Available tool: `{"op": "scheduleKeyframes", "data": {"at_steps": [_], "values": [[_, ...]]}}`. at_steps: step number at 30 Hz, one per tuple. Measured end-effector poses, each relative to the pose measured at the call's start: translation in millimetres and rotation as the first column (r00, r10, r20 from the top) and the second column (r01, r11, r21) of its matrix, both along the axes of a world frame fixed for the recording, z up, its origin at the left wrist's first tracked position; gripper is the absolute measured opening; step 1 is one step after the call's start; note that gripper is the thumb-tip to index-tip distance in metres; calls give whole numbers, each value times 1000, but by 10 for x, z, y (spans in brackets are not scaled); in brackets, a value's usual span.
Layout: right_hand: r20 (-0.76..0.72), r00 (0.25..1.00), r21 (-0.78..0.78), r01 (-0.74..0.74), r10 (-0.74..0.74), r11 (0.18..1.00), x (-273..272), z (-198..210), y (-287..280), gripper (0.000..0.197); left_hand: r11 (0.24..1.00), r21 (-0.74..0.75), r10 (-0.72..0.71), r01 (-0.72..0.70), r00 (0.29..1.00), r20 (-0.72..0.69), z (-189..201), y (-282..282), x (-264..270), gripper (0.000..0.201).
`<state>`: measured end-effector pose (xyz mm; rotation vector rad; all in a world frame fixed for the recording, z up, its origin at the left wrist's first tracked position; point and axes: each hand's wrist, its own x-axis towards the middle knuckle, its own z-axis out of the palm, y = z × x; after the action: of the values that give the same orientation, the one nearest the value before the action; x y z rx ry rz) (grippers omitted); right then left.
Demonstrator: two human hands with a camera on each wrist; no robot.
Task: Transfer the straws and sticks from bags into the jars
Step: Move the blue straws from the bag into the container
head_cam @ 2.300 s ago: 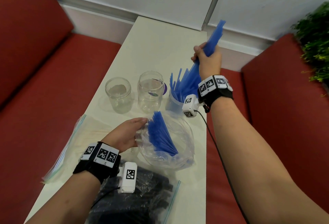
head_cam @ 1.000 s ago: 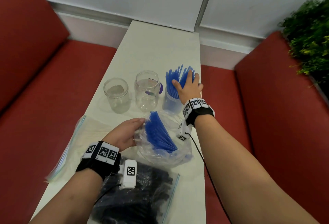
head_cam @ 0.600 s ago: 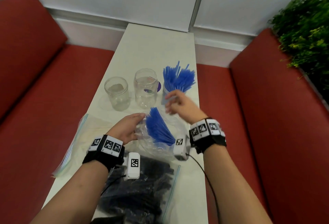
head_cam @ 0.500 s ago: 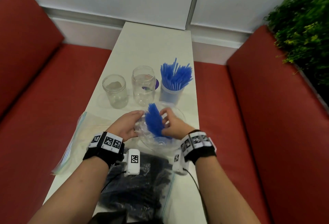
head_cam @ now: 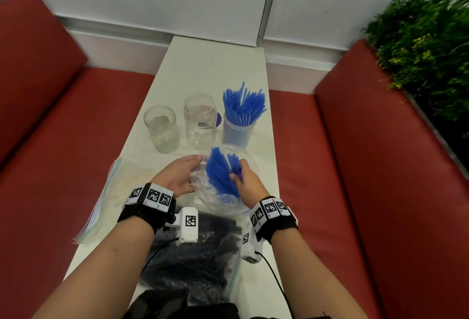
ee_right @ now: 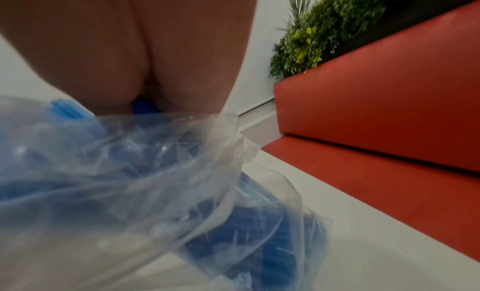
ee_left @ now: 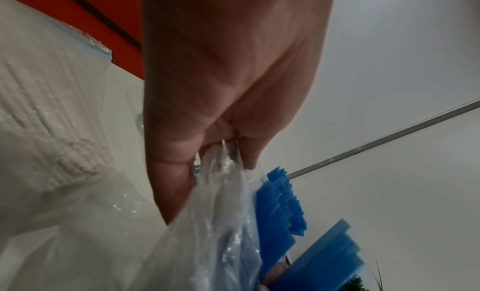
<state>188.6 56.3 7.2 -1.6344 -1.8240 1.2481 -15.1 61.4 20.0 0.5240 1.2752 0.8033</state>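
pinching the rim of the clear bag (head_cam: 203, 186), the left hand (head_cam: 177, 179) holds its mouth open near the middle of the table (head_cam: 215, 65). the right hand (head_cam: 247, 184) is inside the bag, fingers curled round a bunch of blue straws (head_cam: 220, 176) that fan upward out of the opening; they are thin, uniform, bright blue. beyond the bag three jars stand in a row: a jar of straws (head_cam: 239, 125) by the right edge, packed with upright blue straws, then two clear jars (head_cam: 200, 120) toward the left edge. a zip bag of black sticks (head_cam: 198, 268) lies at the near end, a bag of white straws (head_cam: 119, 189) on the left edge.
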Motion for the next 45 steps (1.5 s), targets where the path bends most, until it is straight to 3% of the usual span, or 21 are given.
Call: {"op": "scheduleKeyframes", "data": {"at_steps": [7, 11, 16, 19, 22, 26, 34, 40, 45], "values": [[-203, 975, 163, 121, -87, 979, 8, 300, 136, 15, 1000, 3, -10, 10, 1000, 0, 15, -6, -42, 28], [-278, 958, 101, 101, -70, 990, -32, 339, 144, 2, 1000, 1, -15, 15, 1000, 12, 6, 8, -28, 28], [-334, 938, 62, 119, -91, 991, -3, 525, 264, 17, 1000, -13, -16, 16, 1000, 24, -13, 48, -56, 26], [-436, 899, 183, 44, 41, 982, 67, 1013, 543, 23, 1000, -20, -9, 10, 999, 30, -25, 85, -91, 26], [-569, 818, 271, 84, 90, 959, 112, 1457, 831, 21, 999, -18, -29, 29, 999, 33, -53, 125, -120, 27], [-716, 695, 253, 179, 59, 951, 121, 1572, 1150, 13, 1000, -22, -21, 22, 999, 47, -86, 146, -142, 27], [-573, 813, 264, 304, -104, 915, -43, 1272, 1684, 13, 999, -43, 12, -10, 999, 53, -115, 213, -156, 26], [-569, 814, 337, 361, -118, 869, -78, 1386, 1986, 10, 998, -55, 14, -12, 999, 44, -121, 264, -189, 26], [-537, 829, 305, 366, -158, 879, -108, 1136, 2033, 10, 998, -62, 33, -31, 999, 34, -157, 290, -177, 26]]}}
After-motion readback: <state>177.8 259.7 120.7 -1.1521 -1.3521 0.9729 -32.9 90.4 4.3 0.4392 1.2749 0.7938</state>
